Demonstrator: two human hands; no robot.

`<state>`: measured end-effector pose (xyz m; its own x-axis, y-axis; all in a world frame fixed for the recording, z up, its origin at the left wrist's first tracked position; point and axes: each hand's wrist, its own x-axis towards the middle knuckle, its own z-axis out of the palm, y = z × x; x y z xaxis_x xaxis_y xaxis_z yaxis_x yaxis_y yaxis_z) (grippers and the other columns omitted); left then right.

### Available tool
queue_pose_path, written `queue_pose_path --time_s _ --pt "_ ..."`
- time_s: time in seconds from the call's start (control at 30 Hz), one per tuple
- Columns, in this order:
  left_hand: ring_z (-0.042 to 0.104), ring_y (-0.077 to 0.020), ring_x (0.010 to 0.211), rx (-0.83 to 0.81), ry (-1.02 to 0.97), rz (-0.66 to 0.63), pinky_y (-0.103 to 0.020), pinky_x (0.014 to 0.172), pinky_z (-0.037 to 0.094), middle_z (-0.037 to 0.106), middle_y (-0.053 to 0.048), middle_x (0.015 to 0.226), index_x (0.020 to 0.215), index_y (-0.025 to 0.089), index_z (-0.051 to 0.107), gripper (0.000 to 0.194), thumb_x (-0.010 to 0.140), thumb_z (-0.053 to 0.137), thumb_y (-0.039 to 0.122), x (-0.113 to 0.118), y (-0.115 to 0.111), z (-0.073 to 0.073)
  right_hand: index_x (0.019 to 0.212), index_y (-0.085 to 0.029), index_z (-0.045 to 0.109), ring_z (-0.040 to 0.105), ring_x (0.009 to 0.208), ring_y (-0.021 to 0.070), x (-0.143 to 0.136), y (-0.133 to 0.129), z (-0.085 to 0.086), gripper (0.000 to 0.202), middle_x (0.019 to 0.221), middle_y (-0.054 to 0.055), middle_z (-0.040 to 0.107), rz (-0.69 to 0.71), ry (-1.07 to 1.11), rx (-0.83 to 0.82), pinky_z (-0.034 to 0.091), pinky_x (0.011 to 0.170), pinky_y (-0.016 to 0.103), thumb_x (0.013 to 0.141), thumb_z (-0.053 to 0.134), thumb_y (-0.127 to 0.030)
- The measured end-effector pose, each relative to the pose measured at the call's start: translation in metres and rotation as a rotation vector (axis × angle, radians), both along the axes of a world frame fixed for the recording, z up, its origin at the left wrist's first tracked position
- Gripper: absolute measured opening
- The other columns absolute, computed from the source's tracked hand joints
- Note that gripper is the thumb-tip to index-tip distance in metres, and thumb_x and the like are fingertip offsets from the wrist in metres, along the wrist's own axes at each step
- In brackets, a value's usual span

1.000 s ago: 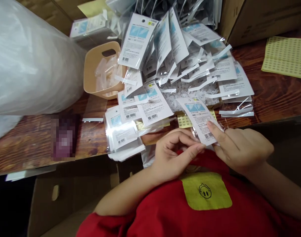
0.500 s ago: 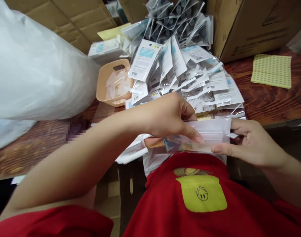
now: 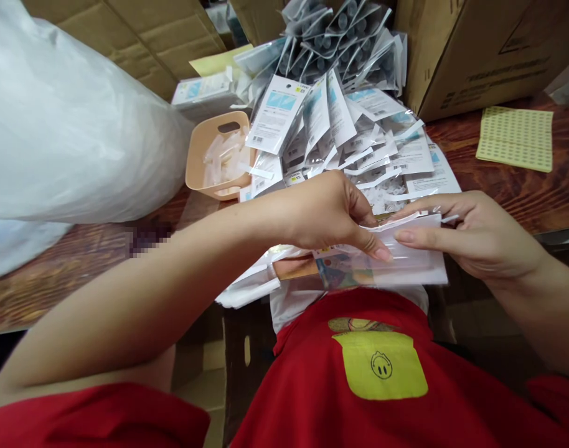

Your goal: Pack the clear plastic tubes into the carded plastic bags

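Observation:
In front of my red shirt, both hands hold a clear plastic package with a white card and a coloured picture in it. My left hand is closed over its top edge, thumb pressed flat on the front. At the right end, my right hand pinches the upper edge between thumb and fingers; a narrow white strip sticks out beside them. Just behind the hands lies a heap of clear packets with white-and-blue cards. Below my left wrist is another white, plastic-wrapped item, partly hidden by the arm.
An orange-tan basket holds small translucent pieces. A large white bag bulges at the left. Bagged dark tubes are piled at the back, beside a cardboard box. Yellow label sheets lie on the wooden table.
My right hand has moved up from the lower right corner of the package to its upper edge, closer to my left hand. My left hand keeps its hold.

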<state>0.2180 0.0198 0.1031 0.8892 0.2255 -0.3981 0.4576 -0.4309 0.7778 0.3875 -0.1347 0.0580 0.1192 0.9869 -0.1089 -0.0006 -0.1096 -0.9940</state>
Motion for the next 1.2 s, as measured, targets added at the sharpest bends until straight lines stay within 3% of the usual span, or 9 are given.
queue_pose_path --time_s 0.17,0.33,0.47,0.6,0.73,0.83,0.93,1.03,1.2 --pt "0.062 -0.0143 0.065 0.02 -0.114 0.015 -0.024 0.062 0.048 0.065 -0.001 0.064 0.076 0.015 0.079 0.031 0.089 0.073 0.043 -0.003 -0.004 -0.001 0.091 -0.026 0.085 0.074 0.083 0.0148 0.007 -0.001 0.001 0.023 0.093 0.004 0.077 -0.03 0.049 -0.001 0.061 0.074 0.022 0.076 0.09 -0.043" --pt "0.065 -0.0154 0.068 0.008 -0.213 0.02 -0.023 0.059 0.047 0.068 -0.001 0.068 0.075 0.017 0.077 0.031 0.091 0.071 0.043 -0.006 -0.005 0.002 0.09 -0.022 0.086 0.067 0.067 0.0128 0.01 -0.003 0.0 0.028 0.078 0.006 0.072 -0.033 0.2 -0.003 0.059 0.068 0.024 0.082 0.086 -0.048" --pt "0.067 -0.016 0.074 0.036 -0.248 0.019 -0.022 0.061 0.048 0.072 -0.002 0.074 0.08 0.018 0.079 0.029 0.091 0.072 0.044 -0.008 -0.005 0.002 0.083 -0.019 0.085 0.045 0.048 0.0062 0.009 -0.003 0.002 0.03 0.052 0.002 0.051 -0.066 0.152 0.071 0.035 0.045 0.017 0.078 0.089 -0.048" --pt "0.067 -0.015 0.073 0.08 -0.293 -0.013 -0.021 0.064 0.048 0.073 -0.003 0.075 0.081 0.017 0.079 0.027 0.093 0.07 0.04 -0.008 -0.007 0.001 0.076 -0.014 0.082 0.033 0.043 0.0044 0.012 -0.001 0.002 0.053 0.044 0.001 0.036 -0.094 0.027 0.097 0.019 0.042 0.019 0.086 0.077 -0.066" --pt "0.068 -0.0154 0.073 0.102 -0.308 -0.029 -0.022 0.064 0.049 0.072 -0.003 0.073 0.08 0.016 0.079 0.028 0.095 0.069 0.037 -0.008 -0.009 0.0 0.073 -0.012 0.079 0.037 0.045 0.0054 0.02 0.001 0.006 0.081 0.048 0.004 0.045 -0.03 -0.01 0.061 0.026 0.042 0.019 0.087 0.056 -0.089" --pt "0.068 -0.0159 0.075 0.073 -0.296 -0.011 -0.022 0.065 0.05 0.073 -0.003 0.075 0.086 0.017 0.081 0.026 0.096 0.068 0.037 -0.008 -0.01 -0.001 0.078 -0.014 0.081 0.044 0.049 0.005 0.025 -0.001 0.009 0.061 0.053 0.004 0.053 0.014 -0.04 0.077 0.043 0.052 0.019 0.082 0.076 -0.074" --pt "0.069 -0.0165 0.077 0.035 -0.285 -0.001 -0.023 0.066 0.051 0.074 -0.003 0.079 0.093 0.018 0.082 0.026 0.096 0.068 0.04 -0.009 -0.01 -0.002 0.08 -0.019 0.084 0.064 0.067 0.0126 0.027 -0.005 0.01 0.036 0.07 0.006 0.068 0.02 -0.027 0.067 0.061 0.079 0.029 0.076 0.089 -0.054" --pt "0.069 -0.0167 0.078 0.044 -0.279 -0.023 -0.023 0.068 0.052 0.076 -0.004 0.082 0.095 0.018 0.082 0.028 0.097 0.067 0.041 -0.01 -0.009 -0.001 0.08 -0.021 0.084 0.071 0.075 0.0171 0.029 -0.007 0.007 0.03 0.075 0.007 0.071 0.011 0.02 0.069 0.063 0.088 0.034 0.076 0.09 -0.049" --pt "0.067 -0.0142 0.075 0.16 -0.35 -0.091 -0.022 0.069 0.049 0.077 -0.005 0.083 0.092 0.016 0.081 0.026 0.099 0.064 0.035 -0.008 -0.011 0.0 0.084 -0.022 0.085 0.073 0.082 0.0177 0.03 -0.004 0.011 0.036 0.084 0.008 0.074 0.019 -0.079 0.116 0.062 0.083 0.03 0.085 0.081 -0.057"
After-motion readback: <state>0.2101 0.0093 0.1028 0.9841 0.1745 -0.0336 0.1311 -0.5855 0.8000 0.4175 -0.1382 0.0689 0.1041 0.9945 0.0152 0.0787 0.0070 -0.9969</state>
